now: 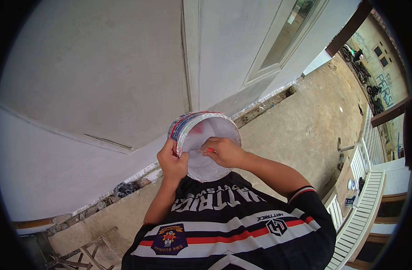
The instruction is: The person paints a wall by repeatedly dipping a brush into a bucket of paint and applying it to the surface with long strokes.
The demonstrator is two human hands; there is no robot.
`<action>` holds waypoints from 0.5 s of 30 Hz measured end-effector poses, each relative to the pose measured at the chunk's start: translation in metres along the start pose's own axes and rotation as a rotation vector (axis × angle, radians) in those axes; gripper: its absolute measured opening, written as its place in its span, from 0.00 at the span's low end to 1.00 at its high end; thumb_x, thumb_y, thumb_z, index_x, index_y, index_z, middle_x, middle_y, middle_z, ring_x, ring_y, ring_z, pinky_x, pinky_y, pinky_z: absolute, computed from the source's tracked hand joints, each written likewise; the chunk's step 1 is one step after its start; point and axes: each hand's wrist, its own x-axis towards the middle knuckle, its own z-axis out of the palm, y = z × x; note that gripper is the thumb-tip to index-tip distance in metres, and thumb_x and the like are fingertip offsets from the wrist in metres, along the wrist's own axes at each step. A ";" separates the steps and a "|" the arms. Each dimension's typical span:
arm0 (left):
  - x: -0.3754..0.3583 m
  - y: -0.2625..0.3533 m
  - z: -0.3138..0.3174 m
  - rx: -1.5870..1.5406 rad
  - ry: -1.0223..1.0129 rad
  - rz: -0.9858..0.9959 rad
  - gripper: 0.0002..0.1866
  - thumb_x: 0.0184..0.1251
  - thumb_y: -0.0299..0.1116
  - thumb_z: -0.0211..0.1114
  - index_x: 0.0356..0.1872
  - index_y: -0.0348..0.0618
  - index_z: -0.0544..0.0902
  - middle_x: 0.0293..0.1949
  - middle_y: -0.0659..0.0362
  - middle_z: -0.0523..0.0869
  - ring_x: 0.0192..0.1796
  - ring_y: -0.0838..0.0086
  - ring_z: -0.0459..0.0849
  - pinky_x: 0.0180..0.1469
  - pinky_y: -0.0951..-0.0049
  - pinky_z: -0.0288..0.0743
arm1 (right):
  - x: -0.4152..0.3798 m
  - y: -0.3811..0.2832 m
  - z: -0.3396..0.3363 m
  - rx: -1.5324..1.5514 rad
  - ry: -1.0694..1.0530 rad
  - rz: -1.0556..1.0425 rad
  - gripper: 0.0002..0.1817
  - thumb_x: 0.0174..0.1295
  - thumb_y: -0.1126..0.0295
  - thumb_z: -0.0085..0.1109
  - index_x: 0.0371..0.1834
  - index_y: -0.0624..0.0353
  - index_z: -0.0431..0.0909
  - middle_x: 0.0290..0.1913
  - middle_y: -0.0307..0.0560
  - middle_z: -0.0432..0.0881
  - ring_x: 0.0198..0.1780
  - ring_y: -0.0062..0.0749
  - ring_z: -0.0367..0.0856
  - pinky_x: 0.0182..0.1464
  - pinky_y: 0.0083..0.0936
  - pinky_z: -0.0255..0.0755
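A paint bucket (181,124) is tilted in front of my chest, its open mouth facing me and its inside coated in whitish paint. My left hand (173,163) is closed on the left side of its rim, thumb toward the inside. Reaching into the mouth, my right hand (226,152) is closed around a small tool with a red handle (209,150). The tool's working end lies against the pale inside and is too indistinct to name. A pinkish smear shows on the inner wall above it.
A pale wall (102,58) with a narrow window (287,31) rises ahead. Rubble lines its foot beside the concrete floor (278,135). A slatted white bench (361,216) curves along the right, a wooden stand (91,252) is at lower left, and motorcycles (362,72) are parked far right.
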 end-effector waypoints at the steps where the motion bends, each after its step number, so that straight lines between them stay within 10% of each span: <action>1: 0.001 0.000 0.000 -0.008 -0.004 -0.012 0.09 0.37 0.21 0.55 0.17 0.37 0.62 0.14 0.64 0.61 0.20 0.83 0.58 0.19 0.80 0.54 | 0.002 0.000 0.001 0.053 -0.010 -0.003 0.08 0.53 0.73 0.57 0.36 0.63 0.77 0.37 0.50 0.78 0.37 0.46 0.78 0.41 0.33 0.72; 15: 0.004 -0.006 -0.003 -0.084 0.034 -0.024 0.08 0.38 0.20 0.53 0.18 0.37 0.62 0.17 0.66 0.60 0.23 0.85 0.57 0.22 0.82 0.52 | 0.011 0.008 -0.012 -0.401 -0.040 -0.076 0.07 0.54 0.72 0.56 0.35 0.61 0.77 0.36 0.47 0.77 0.36 0.42 0.78 0.39 0.33 0.73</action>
